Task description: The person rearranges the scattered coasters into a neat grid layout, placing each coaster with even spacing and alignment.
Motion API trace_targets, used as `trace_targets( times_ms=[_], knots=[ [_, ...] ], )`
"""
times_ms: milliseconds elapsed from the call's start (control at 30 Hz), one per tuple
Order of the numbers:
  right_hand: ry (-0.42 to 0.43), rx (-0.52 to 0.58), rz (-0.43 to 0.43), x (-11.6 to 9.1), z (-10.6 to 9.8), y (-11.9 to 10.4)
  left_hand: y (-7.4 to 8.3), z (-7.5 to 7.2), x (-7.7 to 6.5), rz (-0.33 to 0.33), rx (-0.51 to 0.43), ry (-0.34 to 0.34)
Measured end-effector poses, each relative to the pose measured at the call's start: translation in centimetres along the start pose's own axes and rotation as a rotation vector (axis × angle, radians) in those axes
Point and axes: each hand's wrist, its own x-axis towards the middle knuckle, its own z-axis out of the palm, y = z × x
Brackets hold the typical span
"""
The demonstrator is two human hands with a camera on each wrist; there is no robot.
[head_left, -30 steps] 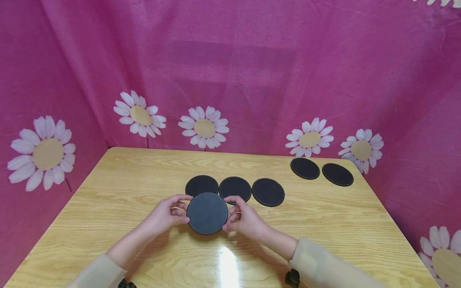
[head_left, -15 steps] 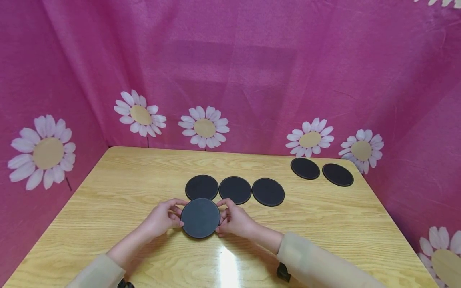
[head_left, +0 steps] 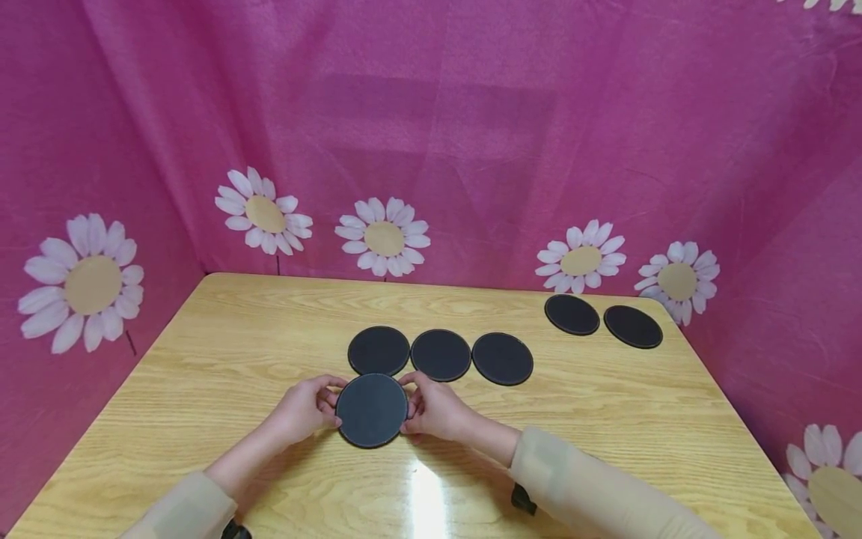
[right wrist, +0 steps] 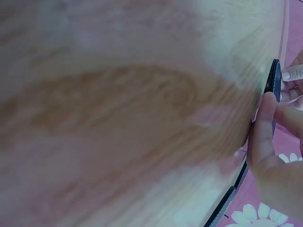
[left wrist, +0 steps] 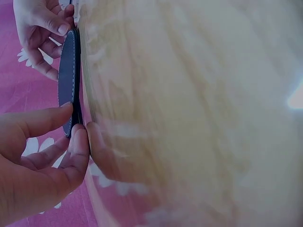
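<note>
A round black coaster (head_left: 372,411) with a stitched edge is held low over the near middle of the table, slightly tilted. My left hand (head_left: 304,410) pinches its left edge between thumb and fingers. On the opposite edge my right hand (head_left: 436,409) pinches it too. In the left wrist view the coaster (left wrist: 68,78) appears edge-on, close to the wood, with the left thumb on its face. The right wrist view shows the coaster's rim (right wrist: 272,78) partly hidden by the right hand (right wrist: 272,151). Just behind it lies another black coaster (head_left: 378,349), its near edge meeting the held one in view.
Two more coasters, a middle one (head_left: 441,355) and a right one (head_left: 502,358), continue the row side by side. Farther back right lie two others, one (head_left: 572,314) beside another (head_left: 633,326). A pink flowered curtain (head_left: 431,150) surrounds the wooden table (head_left: 269,322).
Both hands have moved the held coaster left and toward me, lower over the table. The coaster behind it and the middle one are less covered now. The other coasters stay put.
</note>
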Motion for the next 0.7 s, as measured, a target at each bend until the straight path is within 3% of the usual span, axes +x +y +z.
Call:
trace_targets(
  times_ms=[267,700],
  knots=[
    [0.015,-0.255,-0.054,0.58,-0.40,0.04,-0.09,0.05,0.22,0.013,0.061,-0.003],
    [-0.017,-0.323,-0.033,0.95,-0.41,-0.20,-0.09,0.02,0.20,0.023,0.105,-0.025]
  ],
)
